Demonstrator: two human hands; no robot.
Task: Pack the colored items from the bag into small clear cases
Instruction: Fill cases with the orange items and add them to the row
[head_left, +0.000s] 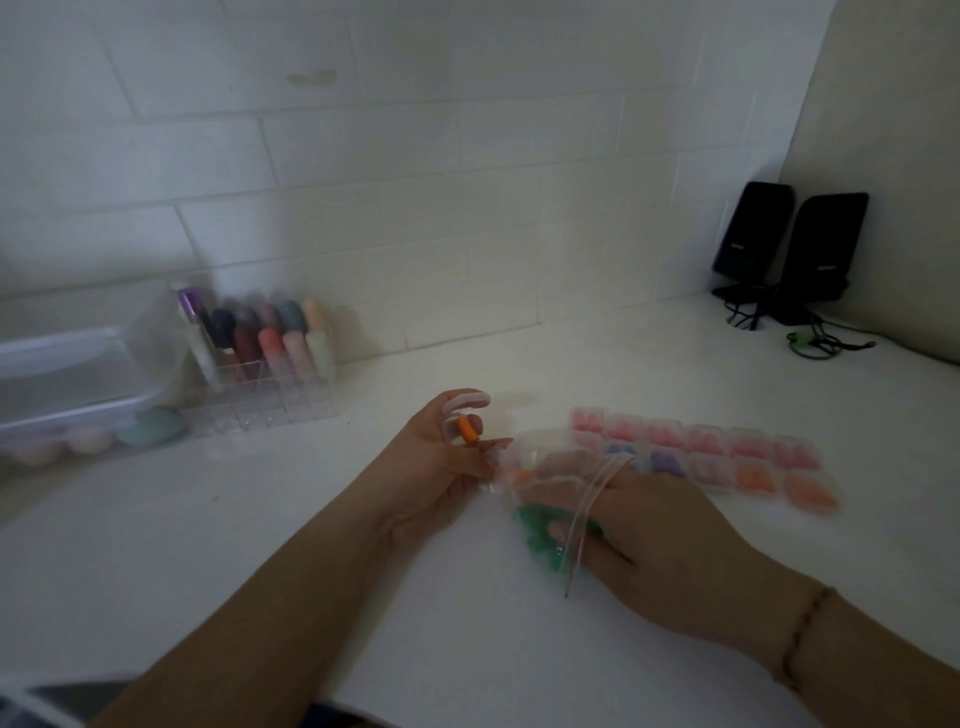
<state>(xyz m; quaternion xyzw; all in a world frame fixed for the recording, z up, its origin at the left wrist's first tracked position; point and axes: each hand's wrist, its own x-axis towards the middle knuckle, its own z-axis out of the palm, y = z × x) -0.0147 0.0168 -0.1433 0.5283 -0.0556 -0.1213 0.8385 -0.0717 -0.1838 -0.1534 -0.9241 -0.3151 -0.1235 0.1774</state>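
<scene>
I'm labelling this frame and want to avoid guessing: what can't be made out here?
Head view only:
- Right hand: its fingers are inside the clear bag, blurred by plastic.
- Filled clear cases: motion blur hides the item count.
- Clear bin: cut off by the left edge.
- Speakers: lettering too small.

Orange item (466, 431) in the left hand (441, 467); green ones in the clear bag (550, 519). At three o'clock, cases (727, 457) show pink, purple, orange (blurred). Black speakers (789, 249) at one o'clock.
</scene>
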